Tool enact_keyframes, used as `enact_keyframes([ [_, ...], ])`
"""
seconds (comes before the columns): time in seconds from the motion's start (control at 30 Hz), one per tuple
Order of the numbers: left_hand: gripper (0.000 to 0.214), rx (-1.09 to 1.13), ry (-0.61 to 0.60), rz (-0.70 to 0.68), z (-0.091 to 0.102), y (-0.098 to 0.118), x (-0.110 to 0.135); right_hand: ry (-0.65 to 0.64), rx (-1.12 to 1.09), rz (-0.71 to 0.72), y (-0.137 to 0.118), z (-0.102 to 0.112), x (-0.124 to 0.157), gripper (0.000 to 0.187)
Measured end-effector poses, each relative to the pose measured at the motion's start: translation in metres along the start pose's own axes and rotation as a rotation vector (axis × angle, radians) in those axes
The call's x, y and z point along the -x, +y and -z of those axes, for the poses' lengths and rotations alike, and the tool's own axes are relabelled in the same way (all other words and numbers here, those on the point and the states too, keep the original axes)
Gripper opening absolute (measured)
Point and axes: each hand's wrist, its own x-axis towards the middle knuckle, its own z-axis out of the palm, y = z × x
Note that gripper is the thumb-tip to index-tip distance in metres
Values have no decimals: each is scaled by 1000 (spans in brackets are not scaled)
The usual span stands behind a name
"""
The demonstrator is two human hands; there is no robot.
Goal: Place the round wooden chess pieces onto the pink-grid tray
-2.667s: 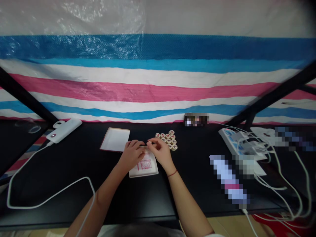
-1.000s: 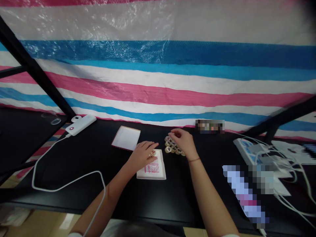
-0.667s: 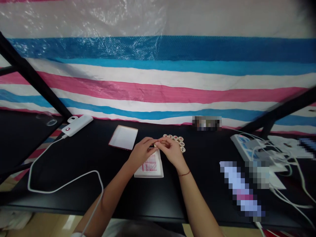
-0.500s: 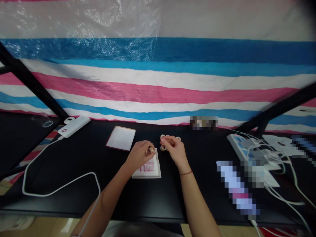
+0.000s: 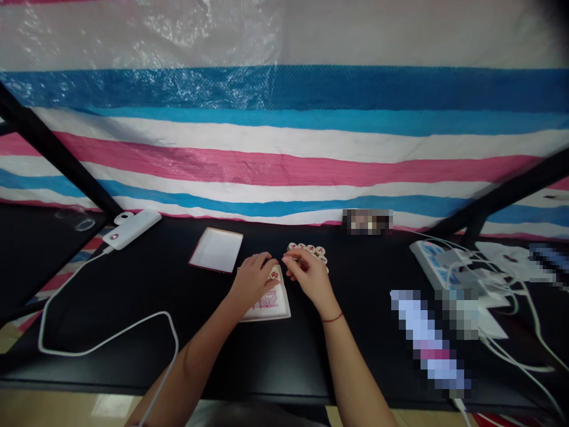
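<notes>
A small white board (image 5: 269, 303) with a red grid lies on the black table (image 5: 231, 350). My left hand (image 5: 252, 280) rests on its far end, fingers curled beside a round wooden game piece (image 5: 274, 274) with a red mark that sits on the board. My right hand (image 5: 306, 276) is just right of it, fingers pinched together over the near side of a cluster of several round pieces (image 5: 311, 250); what they hold is hidden. A red string circles my right wrist.
A white box lid (image 5: 216, 250) lies left of the board. A white power bank (image 5: 132, 228) with a looping cable (image 5: 102, 341) sits far left. Power strips and tangled white cables (image 5: 471, 273) crowd the right. A striped tarp (image 5: 284, 136) hangs behind.
My right hand went out to the pile of pieces, came back to meet my left hand over the board, and now hovers at the pile's near side. A piece now lies on the board.
</notes>
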Motion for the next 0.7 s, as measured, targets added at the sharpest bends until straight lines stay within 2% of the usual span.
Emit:
enact_keyframes([
  [0.13, 24, -29, -106, 10, 0, -1, -2, -109, 258, 246, -3, -1, 3, 11],
  [0.2, 23, -35, -129, 4, 1, -2, -2, -178, 311, 303, -4, -2, 4, 15],
  [0.33, 30, -1, -95, -24, 3, -4, 2, -241, 399, 338, -5, -4, 5, 23],
  [0.47, 46, 36, -60, -22, 5, -11, 7, -288, 511, 366, -2, -6, 4, 13],
  [0.7, 43, 20, -105, 15, 3, -15, 11, -282, 594, 374, 2, -10, 5, 15],
])
